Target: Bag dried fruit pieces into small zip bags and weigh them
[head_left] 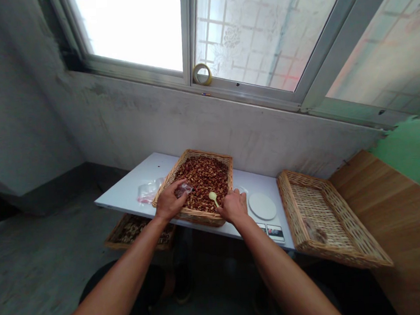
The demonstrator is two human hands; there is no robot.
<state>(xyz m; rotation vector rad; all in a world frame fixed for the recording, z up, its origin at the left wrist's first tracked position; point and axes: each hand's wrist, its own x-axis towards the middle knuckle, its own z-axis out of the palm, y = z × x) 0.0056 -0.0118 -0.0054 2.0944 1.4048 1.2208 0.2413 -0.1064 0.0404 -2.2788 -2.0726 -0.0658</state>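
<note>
A wicker tray (196, 216) full of reddish-brown dried pieces (204, 177) sits on a white table (126, 192) below a window. My left hand (169, 201) rests on the tray's near left edge, fingers closed on a small clear plastic bag (183, 189). My right hand (234, 206) is at the tray's near right corner, pinching the handle of a small yellow spoon (213, 196) whose bowl lies over the dried pieces.
Clear plastic bags (148, 190) lie left of the tray. A small white digital scale (263, 206) stands to the right. An almost empty wicker tray (325, 216) overhangs a wooden surface (397, 221). Another filled basket (136, 230) sits under the table. A tape roll (202, 74) rests on the sill.
</note>
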